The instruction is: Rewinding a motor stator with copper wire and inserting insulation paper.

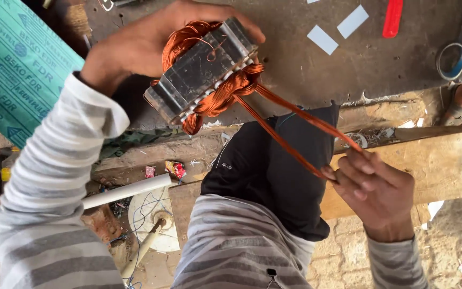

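Left hand (145, 43) closes its grip around the stator (201, 69), partly hiding it; right hand (375, 192) pinches taut copper wire (290, 131).

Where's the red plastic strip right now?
In the head view, the red strip lies at the top right on the grey slab, right of the pale paper rectangles, left of the tape roll.

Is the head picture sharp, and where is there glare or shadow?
Head view: even daylight, mostly sharp; the metal core in the left hand shows pale glare; the right hand pulling the copper wire is slightly soft; the floor beneath the core lies in shadow.
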